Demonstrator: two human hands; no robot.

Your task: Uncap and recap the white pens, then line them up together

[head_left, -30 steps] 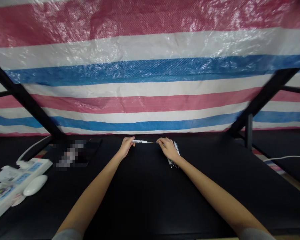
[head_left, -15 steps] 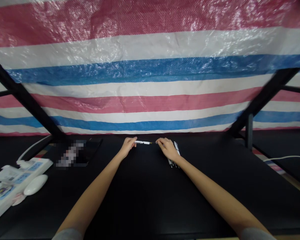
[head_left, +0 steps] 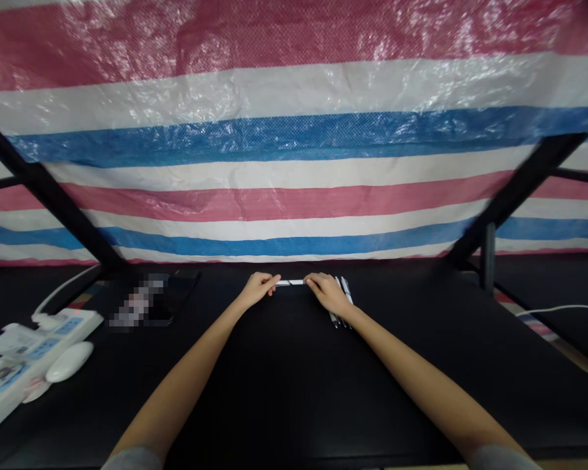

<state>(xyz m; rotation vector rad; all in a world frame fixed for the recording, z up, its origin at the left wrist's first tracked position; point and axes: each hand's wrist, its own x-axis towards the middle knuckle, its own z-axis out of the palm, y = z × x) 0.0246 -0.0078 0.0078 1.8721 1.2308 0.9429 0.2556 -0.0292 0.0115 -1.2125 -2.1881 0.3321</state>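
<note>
Left hand (head_left: 259, 290) and right hand (head_left: 326, 292) grip opposite ends of a slim white pen (head_left: 290, 282), just beside a small group of white pens (head_left: 342, 301) on a black worktop (head_left: 294, 372)

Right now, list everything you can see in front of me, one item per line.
striped tarpaulin: one, red, white and blue, hanging behind the table
metal frame bars: two diagonal, black, either side against the tarpaulin
table top: one, black, under the items
power strip: one, white with blue panels, front left
computer mouse: one, white, beside the power strip
phone: one, black, left of the hands, partly blurred
cable: one, white, far right
white pen: one, white, between the hands
loose pens: several, white and dark, count unclear, by the right hand
left hand: one, holding the white pen's left end
right hand: one, holding the white pen's right end
</note>
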